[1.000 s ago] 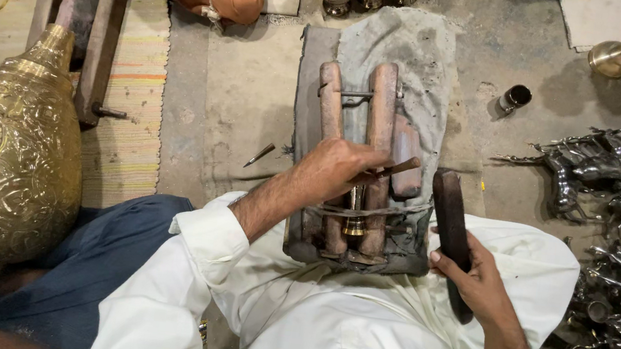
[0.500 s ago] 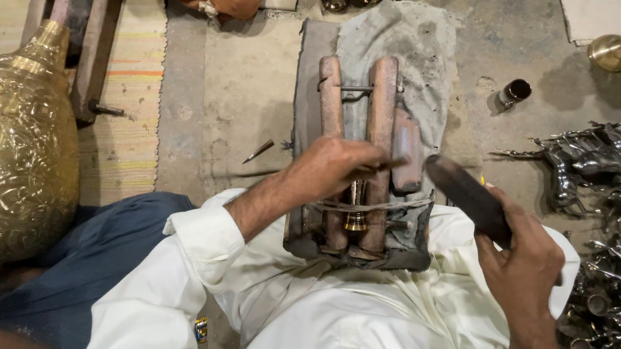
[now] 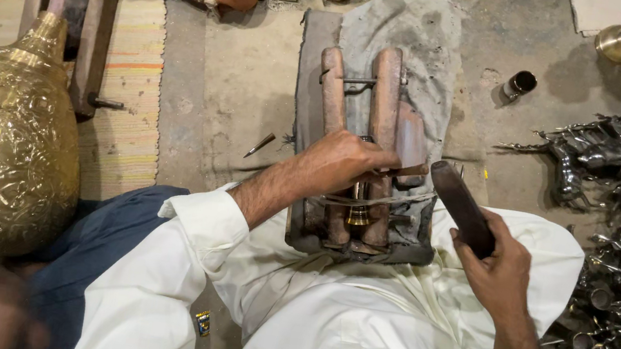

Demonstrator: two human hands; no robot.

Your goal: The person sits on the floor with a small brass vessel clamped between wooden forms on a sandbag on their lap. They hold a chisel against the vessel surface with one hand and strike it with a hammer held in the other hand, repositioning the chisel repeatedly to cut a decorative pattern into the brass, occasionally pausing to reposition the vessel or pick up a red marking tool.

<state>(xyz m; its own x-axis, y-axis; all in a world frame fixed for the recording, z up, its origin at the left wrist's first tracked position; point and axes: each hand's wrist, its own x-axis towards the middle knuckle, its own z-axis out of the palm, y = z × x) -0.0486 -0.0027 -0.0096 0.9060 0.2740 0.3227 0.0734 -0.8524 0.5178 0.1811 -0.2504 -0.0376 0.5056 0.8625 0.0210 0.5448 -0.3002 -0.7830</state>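
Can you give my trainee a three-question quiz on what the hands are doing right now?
1. True or false: the right hand grips a dark wooden striker.
2. What does the left hand hold against the small brass piece? A) thin chisel B) cloth C) brush
3. Where does the big engraved brass vessel sit relative to the wooden clamp block?

Key: 1 true; 2 A; 3 to its left.

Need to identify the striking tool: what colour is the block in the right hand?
Dark brown, almost black, wooden-looking block gripped in the right hand; seen best in the head view.
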